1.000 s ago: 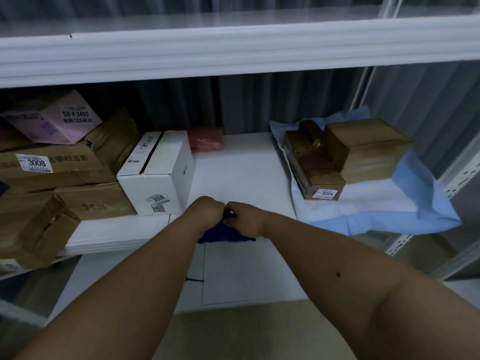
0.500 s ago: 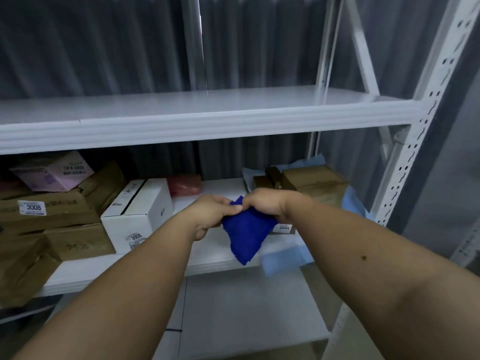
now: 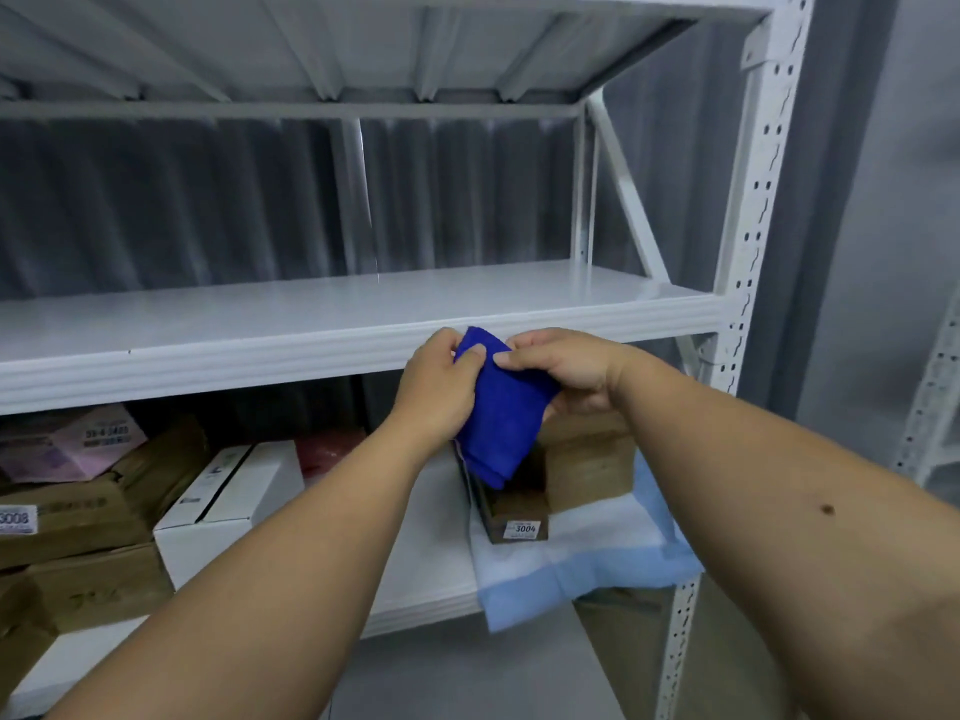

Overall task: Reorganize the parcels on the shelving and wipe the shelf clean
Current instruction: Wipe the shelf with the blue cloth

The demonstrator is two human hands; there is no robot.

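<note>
A folded dark blue cloth (image 3: 496,413) hangs in front of the upper white shelf's front edge (image 3: 260,363). My left hand (image 3: 441,379) pinches its top left, and my right hand (image 3: 563,368) grips its right side. That upper shelf (image 3: 311,309) carries nothing. On the lower shelf (image 3: 431,537) sit brown parcels: one labelled 3004 (image 3: 519,517) with a bigger brown box (image 3: 589,459) beside it, both on a light blue sheet (image 3: 582,563). At left stand a white box (image 3: 228,506), brown cartons (image 3: 93,511) and a pink parcel (image 3: 67,444).
A white perforated upright post (image 3: 748,252) frames the right side, with a diagonal brace (image 3: 628,200) behind it. A red packet (image 3: 332,452) lies at the back of the lower shelf. A grey corrugated wall (image 3: 182,210) is behind the shelving. Another rack's post (image 3: 930,397) stands at far right.
Both hands have lifted the blue cloth from the lower shelf level up to the upper shelf's front edge. My view has tilted upward, showing the bare upper shelf.
</note>
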